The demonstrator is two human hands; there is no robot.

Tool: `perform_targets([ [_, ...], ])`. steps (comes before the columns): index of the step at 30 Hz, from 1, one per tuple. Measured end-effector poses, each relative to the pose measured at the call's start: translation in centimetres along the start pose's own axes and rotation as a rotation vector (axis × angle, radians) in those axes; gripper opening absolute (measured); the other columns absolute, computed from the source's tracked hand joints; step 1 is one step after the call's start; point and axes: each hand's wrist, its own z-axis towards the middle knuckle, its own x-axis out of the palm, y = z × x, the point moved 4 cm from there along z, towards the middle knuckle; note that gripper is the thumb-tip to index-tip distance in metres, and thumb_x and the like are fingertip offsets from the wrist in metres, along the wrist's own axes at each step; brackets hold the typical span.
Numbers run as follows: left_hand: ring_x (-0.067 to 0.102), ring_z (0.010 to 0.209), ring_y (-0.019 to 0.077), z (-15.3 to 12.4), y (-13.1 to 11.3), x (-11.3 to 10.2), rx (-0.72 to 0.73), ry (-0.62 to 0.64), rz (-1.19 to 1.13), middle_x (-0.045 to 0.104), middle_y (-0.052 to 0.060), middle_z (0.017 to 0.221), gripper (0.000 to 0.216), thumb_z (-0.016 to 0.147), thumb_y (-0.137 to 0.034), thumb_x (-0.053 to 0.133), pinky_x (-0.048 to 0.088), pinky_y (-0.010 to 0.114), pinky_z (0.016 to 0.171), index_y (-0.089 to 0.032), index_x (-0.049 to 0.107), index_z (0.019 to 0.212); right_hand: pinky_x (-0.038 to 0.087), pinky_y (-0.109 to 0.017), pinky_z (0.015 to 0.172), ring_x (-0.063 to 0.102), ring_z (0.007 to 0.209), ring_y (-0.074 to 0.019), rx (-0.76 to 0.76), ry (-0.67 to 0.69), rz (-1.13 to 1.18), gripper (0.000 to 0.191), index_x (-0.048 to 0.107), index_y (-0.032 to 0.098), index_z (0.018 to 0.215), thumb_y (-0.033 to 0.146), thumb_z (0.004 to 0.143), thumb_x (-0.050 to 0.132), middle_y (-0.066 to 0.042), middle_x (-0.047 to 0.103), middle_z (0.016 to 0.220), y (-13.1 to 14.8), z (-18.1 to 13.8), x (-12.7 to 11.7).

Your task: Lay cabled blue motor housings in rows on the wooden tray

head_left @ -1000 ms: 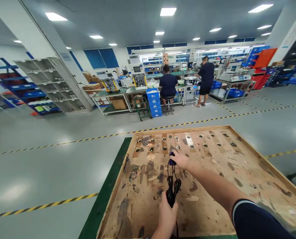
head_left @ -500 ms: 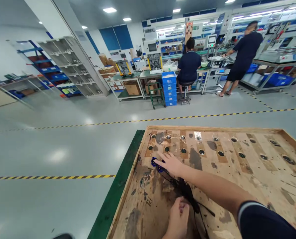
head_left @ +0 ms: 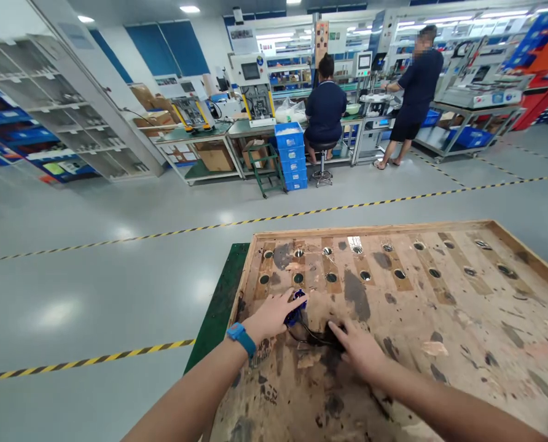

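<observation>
A worn wooden board (head_left: 440,307) with rows of round holes lies in front of me. On its near left part lies a black cable bundle (head_left: 317,336) with blue connector ends (head_left: 297,307). My left hand (head_left: 271,316), with a blue watch at the wrist, reaches onto the board and its fingers close around the blue ends. My right hand (head_left: 359,347) rests on the black bundle, fingers pressing down on it.
A green table edge (head_left: 219,304) runs left of the board. Yellow-black floor tape (head_left: 274,218) crosses the grey floor. Beyond it, a seated person (head_left: 324,113) and a standing person (head_left: 414,80) work at benches by stacked blue bins (head_left: 291,156). Grey shelving (head_left: 66,110) stands at left.
My left hand has moved from the cable bundle up to the blue connector ends. My right hand has drawn back from those ends onto the bundle. The view has shifted.
</observation>
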Motion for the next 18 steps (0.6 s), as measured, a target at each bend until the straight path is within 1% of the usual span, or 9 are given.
perform_targets([
  [2,0.048,0.135,0.0401,0.3,-0.5,0.0,-0.073,-0.020,-0.008,0.033,0.016,0.158,0.103,0.074,-0.008,0.066,0.044,0.055,0.105,-0.041,0.014,0.157,0.047,-0.041,0.104,0.050,0.126,-0.0308,-0.034,-0.043,-0.102,0.082,0.038,0.021,0.153,0.006,0.075,0.056,-0.017,0.049,0.141,-1.3,2.4,-2.9],
  [4,0.060,0.121,0.0359,-0.1,-0.9,0.3,-0.210,-0.083,-0.034,0.048,0.019,0.144,0.097,0.077,-0.012,0.066,0.050,0.045,0.099,-0.031,0.016,0.158,0.046,-0.042,0.102,0.051,0.122,-0.0300,-0.065,-0.122,-0.199,0.073,0.041,0.022,0.151,0.004,0.080,0.049,-0.016,0.050,0.139,-2.7,5.0,-5.8],
  [6,0.062,0.117,0.0350,-0.8,-1.4,1.0,-0.352,-0.107,-0.115,0.052,0.021,0.138,0.100,0.077,-0.021,0.071,0.051,0.040,0.095,-0.020,0.012,0.158,0.043,-0.043,0.102,0.051,0.120,-0.0298,-0.095,-0.171,-0.261,0.064,0.047,0.021,0.147,0.005,0.085,0.043,-0.016,0.050,0.139,-3.7,7.4,-8.1],
  [8,0.060,0.120,0.0363,-1.4,-2.0,1.7,-0.423,-0.103,-0.251,0.051,0.024,0.138,0.112,0.074,-0.034,0.079,0.051,0.039,0.095,-0.013,0.008,0.158,0.041,-0.045,0.103,0.049,0.122,-0.0313,-0.115,-0.174,-0.281,0.061,0.049,0.020,0.145,0.006,0.087,0.041,-0.017,0.049,0.141,-4.6,9.1,-9.5],
  [9,0.058,0.123,0.0361,-1.5,-2.3,1.8,-0.428,-0.110,-0.321,0.052,0.024,0.139,0.110,0.075,-0.041,0.078,0.051,0.038,0.096,-0.012,0.011,0.157,0.040,-0.046,0.103,0.048,0.123,-0.0321,-0.115,-0.165,-0.280,0.061,0.049,0.020,0.145,0.005,0.086,0.042,-0.018,0.048,0.141,-4.9,9.6,-9.8],
  [11,0.058,0.124,0.0343,-1.6,-2.3,1.6,-0.441,-0.153,-0.399,0.056,0.022,0.135,0.082,0.089,-0.048,0.061,0.050,0.040,0.098,-0.013,0.025,0.154,0.039,-0.047,0.102,0.048,0.125,-0.0331,-0.099,-0.132,-0.261,0.064,0.048,0.020,0.146,0.004,0.084,0.042,-0.019,0.049,0.140,-5.7,9.9,-10.0],
  [13,0.055,0.128,0.0330,-1.4,-1.6,0.8,-0.427,-0.224,-0.371,0.055,0.022,0.136,0.054,0.098,-0.033,0.039,0.047,0.044,0.104,-0.014,0.037,0.149,0.039,-0.046,0.101,0.049,0.124,-0.0328,-0.087,-0.086,-0.207,0.072,0.043,0.020,0.149,0.004,0.080,0.046,-0.019,0.050,0.138,-6.5,9.5,-9.9],
  [16,0.034,0.146,0.0325,-0.4,-0.3,0.0,-0.239,-0.214,-0.305,0.031,0.018,0.158,0.064,0.088,-0.008,0.039,0.034,0.047,0.118,-0.020,0.038,0.151,0.044,-0.038,0.095,0.056,0.116,-0.0288,-0.088,0.007,-0.042,0.093,0.025,0.021,0.158,0.006,0.071,0.055,-0.017,0.055,0.132,-7.8,8.6,-10.1],
  [18,0.030,0.148,0.0311,0.3,0.3,-0.1,-0.113,-0.136,-0.331,0.027,0.013,0.161,0.069,0.084,-0.005,0.044,0.031,0.045,0.120,-0.026,0.040,0.150,0.046,-0.033,0.089,0.060,0.109,-0.0256,-0.090,0.086,0.078,0.093,0.031,0.021,0.156,0.008,0.068,0.058,-0.013,0.061,0.125,-8.5,8.3,-10.7],
])
